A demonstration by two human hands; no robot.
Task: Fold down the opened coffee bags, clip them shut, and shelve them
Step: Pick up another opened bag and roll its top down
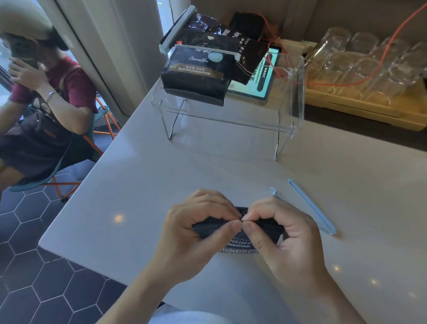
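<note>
A dark coffee bag (239, 242) stands on the white table (138, 183) near me. My left hand (200, 225) and my right hand (285, 236) both pinch its folded-over top edge, thumbs meeting at the middle; most of the bag is hidden behind them. A light blue sealing clip (311, 206) lies open on the table just right of my right hand. On the clear acrylic shelf (291, 101) farther back rest several dark coffee bags; the front one (196, 73) has a pale clip across its top, and another clipped bag (201, 30) lies behind it.
A tablet (257, 85) lies on the shelf beside the bags. Upturned glasses (363, 60) stand on a wooden tray (381, 108) at the back right, with an orange cable across them. A seated person (44, 100) is left of the table, by its edge.
</note>
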